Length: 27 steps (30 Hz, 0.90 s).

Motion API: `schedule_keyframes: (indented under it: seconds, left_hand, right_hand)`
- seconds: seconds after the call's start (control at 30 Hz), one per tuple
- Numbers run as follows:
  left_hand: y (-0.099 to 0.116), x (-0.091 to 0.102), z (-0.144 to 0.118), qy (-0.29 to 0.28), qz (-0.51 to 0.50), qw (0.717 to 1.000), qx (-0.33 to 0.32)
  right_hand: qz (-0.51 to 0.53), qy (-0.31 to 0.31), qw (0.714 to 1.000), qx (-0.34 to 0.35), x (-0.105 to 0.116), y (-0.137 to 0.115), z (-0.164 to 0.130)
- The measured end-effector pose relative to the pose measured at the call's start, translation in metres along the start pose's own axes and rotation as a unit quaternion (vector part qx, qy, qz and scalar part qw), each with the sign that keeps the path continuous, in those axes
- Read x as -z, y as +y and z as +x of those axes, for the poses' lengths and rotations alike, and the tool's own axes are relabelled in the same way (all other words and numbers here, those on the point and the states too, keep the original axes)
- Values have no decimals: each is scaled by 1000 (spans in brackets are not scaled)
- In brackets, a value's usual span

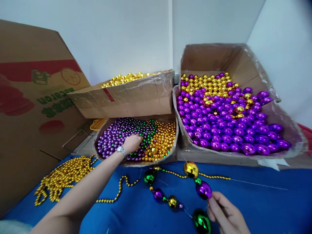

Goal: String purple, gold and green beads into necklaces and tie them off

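Note:
My left hand (133, 143), with a watch (121, 150) on its wrist, reaches into a box of small beads (109, 138) in purple, green and gold. Its fingers are curled together over the green beads; whatever they hold is hidden. At the lower right my right hand (226, 211) pinches a string of large beads beside a shiny purple bead (203, 190). Along that string sit a large gold bead (191, 169), two dark green ones (201, 221) and several smaller beads. Part of the string rests on the blue cloth (136, 214).
On the right, a big box (239, 154) holds larger purple and gold beads. Behind the small beads stands a carton of gold beads (129, 79). A printed cardboard box (24, 130) rises at left, near a heap of gold bead strands (65, 175).

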<state>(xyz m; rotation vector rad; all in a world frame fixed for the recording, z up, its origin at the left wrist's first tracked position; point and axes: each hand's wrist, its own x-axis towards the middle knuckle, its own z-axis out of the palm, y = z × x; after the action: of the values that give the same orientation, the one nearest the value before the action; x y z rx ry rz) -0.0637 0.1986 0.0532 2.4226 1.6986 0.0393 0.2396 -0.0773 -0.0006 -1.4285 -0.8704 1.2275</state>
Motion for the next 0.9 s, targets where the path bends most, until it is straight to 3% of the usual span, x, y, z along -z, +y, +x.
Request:
schedule_keyframes:
  seconds: [0.13,0.27,0.3,0.33,0.43,0.5,0.63,0.9]
  left_hand:
    - [26,14,-10,21,-140,990,-25]
    - [75,19,-41,14,-318,946,-66]
    - [88,18,-49,-1,-399,914,-70]
    - [101,16,-57,-31,-510,857,-63]
    - [129,9,-74,-122,-749,650,-20]
    - [141,6,-79,-146,-797,586,2]
    - [151,2,-82,-150,-814,561,21]
    - [157,4,-85,-138,-812,567,27]
  right_hand:
    - [-62,-36,997,3,2,-2,-1]
    - [-86,5,995,42,-5,-10,-2]
    - [-95,14,994,57,-7,-12,-2]
    - [-108,16,991,72,-8,-14,-2]
    - [-160,8,980,115,-8,-17,-1]
    - [-179,19,975,132,-7,-18,-2]
    - [-181,53,972,140,-6,-20,-6]
    - [-228,47,957,172,1,-16,-3]
